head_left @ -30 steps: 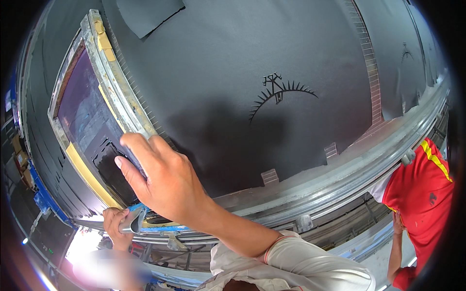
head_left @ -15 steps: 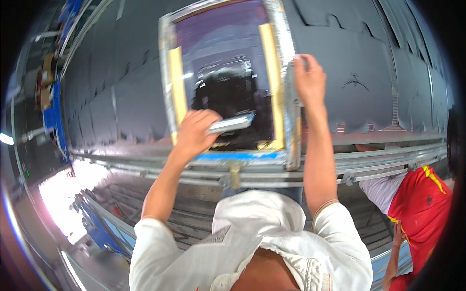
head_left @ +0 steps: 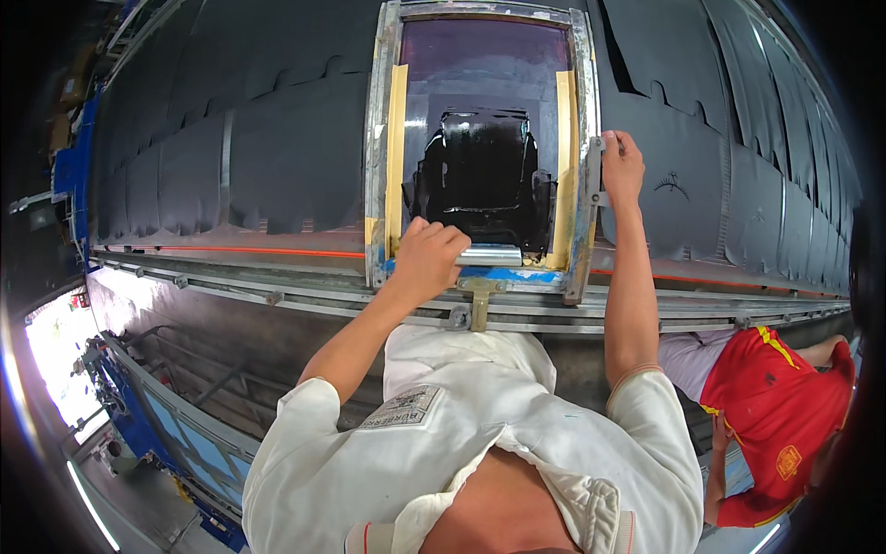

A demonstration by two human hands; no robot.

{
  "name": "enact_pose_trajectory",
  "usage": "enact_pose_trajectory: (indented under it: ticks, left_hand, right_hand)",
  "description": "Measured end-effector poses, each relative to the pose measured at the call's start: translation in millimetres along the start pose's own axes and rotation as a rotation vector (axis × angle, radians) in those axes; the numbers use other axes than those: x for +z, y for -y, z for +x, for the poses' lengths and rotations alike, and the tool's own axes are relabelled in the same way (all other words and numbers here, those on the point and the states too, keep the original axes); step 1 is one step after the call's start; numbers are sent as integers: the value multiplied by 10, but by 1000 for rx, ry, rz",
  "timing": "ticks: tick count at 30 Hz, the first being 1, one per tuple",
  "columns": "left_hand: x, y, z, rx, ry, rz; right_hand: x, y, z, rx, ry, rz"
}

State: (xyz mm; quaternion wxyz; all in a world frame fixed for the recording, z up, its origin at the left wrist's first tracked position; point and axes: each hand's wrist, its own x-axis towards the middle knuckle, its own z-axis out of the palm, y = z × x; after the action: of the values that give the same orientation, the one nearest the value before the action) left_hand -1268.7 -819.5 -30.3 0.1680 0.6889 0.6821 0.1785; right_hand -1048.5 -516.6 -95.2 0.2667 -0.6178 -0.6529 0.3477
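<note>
A screen-printing frame (head_left: pixel 377 138) with worn, metal-looking sides lies in front of me, its dark mesh bordered left and right by yellow tape (head_left: pixel 398 152). Glossy black ink (head_left: pixel 484 171) covers the mesh's middle and near part. Fingers wrapped round its left end, my left hand (head_left: pixel 429 257) holds a squeegee (head_left: pixel 491 256) with a silvery handle near the frame's close edge; its blade is hidden. My right hand (head_left: pixel 624 169) is closed on a metal bracket (head_left: pixel 598 171) along the frame's right side. Blue tape (head_left: pixel 526 275) runs along the near side.
Dark fabric panels (head_left: pixel 286 148) cover the long table on both sides of the frame. Metal rails (head_left: pixel 323 300) run along its near edge. At the right, close to the rails, stands another person in a red shirt (head_left: pixel 784 406). Blue equipment (head_left: pixel 166 434) is at lower left.
The squeegee has come toward me over the ink to the near end of the mesh, and now lies level. My right hand stays at the frame's right side. The whole view has shifted.
</note>
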Motion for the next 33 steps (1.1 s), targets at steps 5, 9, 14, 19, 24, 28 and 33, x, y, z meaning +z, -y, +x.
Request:
enact_pose_trajectory:
  ticks: [5, 9, 14, 19, 24, 28, 33]
  left_hand:
    - [-114, 392, 686, -12, -31, 55]
    - [-319, 635, 1268, -22, -70, 32]
    - [-513, 815, 1738, -36, 49, 47]
    - [-488, 1039, 2123, -100, 85, 15]
    - [-426, 1000, 2022, -126, 27, -39]
    - [-257, 813, 1631, -58, 20, -13]
    - [-90, 364, 804, -30, 22, -32]
  right_hand:
    - [-167, 121, 47, -70, 144, -293]
    - [-210, 628, 115, -727, 64, -406]
    - [147, 1466, 147, -556, 812, -150]
    - [607, 1542, 393, -654, 814, -472]
    - [727, 1473, 344, -658, 785, -526]
    - [611, 1218, -60, -666, 773, -472]
    - [267, 995, -942, -725, 791, -513]
